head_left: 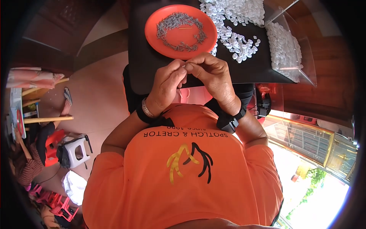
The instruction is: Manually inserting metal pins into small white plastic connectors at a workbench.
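My left hand (166, 81) and my right hand (213, 76) meet fingertip to fingertip just in front of the orange plate (150, 32). Both are closed in a pinch. A small white plastic piece (184, 66) shows between the fingertips, mostly covered by them. On the plate lies a ring of small grey nails (173, 23), thinner along its near and right sides. One thin yellowish stick (185, 28) rests in the middle of the ring. Right of the plate, small white plastic pieces (240, 45), which look like cable clips, are scattered on the dark table (146, 76).
Larger heaps of white pieces (284, 47) fill the table's right side, beside a clear plastic panel (305, 53). Off to the left, another person's leg (66, 108) extends over the floor, near a white stool (76, 150) and red stools (55, 147). A glass display case (305, 133) stands at right.
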`<state>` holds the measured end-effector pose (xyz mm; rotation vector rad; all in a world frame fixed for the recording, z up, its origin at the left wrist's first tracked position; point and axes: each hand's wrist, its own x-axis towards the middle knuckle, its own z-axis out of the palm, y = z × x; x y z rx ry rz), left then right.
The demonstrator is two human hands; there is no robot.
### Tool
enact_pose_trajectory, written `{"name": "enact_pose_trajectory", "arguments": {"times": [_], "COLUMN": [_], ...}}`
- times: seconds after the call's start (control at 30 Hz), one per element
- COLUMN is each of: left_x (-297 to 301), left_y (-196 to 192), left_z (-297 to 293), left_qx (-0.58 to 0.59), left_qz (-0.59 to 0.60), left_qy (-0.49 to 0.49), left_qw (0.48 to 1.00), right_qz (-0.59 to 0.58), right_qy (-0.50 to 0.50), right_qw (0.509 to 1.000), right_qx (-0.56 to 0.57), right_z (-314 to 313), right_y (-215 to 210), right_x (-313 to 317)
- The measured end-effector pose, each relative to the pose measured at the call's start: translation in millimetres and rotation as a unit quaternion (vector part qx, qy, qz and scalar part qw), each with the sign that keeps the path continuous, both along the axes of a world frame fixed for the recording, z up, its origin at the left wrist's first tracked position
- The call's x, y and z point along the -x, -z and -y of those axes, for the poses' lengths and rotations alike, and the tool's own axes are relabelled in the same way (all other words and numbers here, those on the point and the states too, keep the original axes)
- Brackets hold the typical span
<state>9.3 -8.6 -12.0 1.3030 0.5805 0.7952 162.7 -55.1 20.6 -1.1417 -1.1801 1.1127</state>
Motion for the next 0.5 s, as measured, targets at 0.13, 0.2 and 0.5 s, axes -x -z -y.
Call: {"name": "enact_pose_trajectory", "arguments": {"times": [0.13,0.2,0.5], "left_x": [5.5,6.5,10.2], "left_y": [0.3,0.2,1.9], "left_z": [-1.0,-0.6,-0.1], "left_qx": [0.02,0.024,0.033], "left_qz": [0.027,0.027,0.06], "left_qy": [0.003,0.001,0.006], "left_qw": [0.999,0.999,0.998], "right_qz": [0.02,0.069,0.314], "right_qy": [0.02,0.032,-0.035], "right_qw": [1.0,0.997,0.949], "right_qx": [0.007,-0.005,-0.018], "right_z": [-0.3,-0.4,-8.1], "right_y": [6.1,5.1,-32.4], "right_x": [4.7,2.6,-5.0]}}
